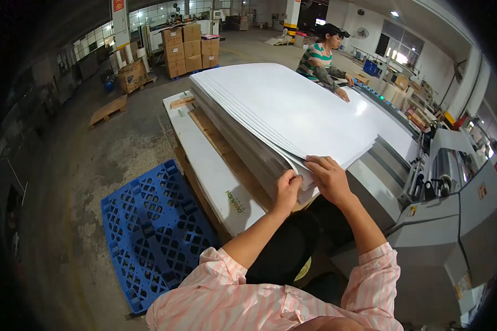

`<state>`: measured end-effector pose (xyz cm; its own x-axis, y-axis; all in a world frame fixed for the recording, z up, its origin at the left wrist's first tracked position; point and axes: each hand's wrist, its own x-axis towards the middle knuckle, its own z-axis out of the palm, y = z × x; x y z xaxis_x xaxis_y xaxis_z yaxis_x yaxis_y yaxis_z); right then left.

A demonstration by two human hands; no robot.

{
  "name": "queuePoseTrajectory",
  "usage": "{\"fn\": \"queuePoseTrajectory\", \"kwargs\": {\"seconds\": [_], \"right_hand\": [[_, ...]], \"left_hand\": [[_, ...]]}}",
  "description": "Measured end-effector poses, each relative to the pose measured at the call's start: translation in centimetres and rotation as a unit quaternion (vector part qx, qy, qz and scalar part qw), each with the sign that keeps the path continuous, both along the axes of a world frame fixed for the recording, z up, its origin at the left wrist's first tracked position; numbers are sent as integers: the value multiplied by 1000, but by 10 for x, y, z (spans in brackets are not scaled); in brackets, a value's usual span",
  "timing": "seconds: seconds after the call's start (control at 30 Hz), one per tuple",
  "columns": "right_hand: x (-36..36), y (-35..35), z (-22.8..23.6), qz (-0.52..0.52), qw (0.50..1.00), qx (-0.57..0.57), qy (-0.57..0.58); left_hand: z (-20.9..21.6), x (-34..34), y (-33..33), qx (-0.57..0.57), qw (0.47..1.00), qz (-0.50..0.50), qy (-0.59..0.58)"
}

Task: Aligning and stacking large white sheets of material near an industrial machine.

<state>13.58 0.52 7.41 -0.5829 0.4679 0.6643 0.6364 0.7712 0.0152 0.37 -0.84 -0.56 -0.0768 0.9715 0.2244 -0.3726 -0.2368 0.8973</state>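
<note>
A tall stack of large white sheets (281, 105) stands before me, its upper sheets fanned along the left edge. At its near corner my left hand (288, 190) is closed on the edge of the sheets, thumb and fingers pinching them. My right hand (327, 175) grips the same corner a little to the right, its fingers over the top sheets and bending them up slightly. How many sheets each hand holds is hidden. Beneath the stack lies a wooden pallet (218, 135) with a white board (196, 149) along its left side.
A grey machine (431, 220) stands close on my right, with a white sheet on its feed table (384, 118). Across the stack a co-worker (320, 60) leans over that table. On the floor at left lies a blue plastic pallet (154, 231). Cardboard boxes (190, 48) are piled farther back.
</note>
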Motion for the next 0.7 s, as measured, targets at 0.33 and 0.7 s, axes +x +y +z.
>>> {"fn": "queuePoseTrajectory", "kwargs": {"seconds": [0.33, 0.7], "right_hand": [[32, 9, -24, 42, 994, -97, 43], [4, 32, 34, -33, 879, -304, 367]], "left_hand": [[8, 3, -2, -7, 998, 15, 67], [-9, -2, 11, 41, 994, -3, 98]]}}
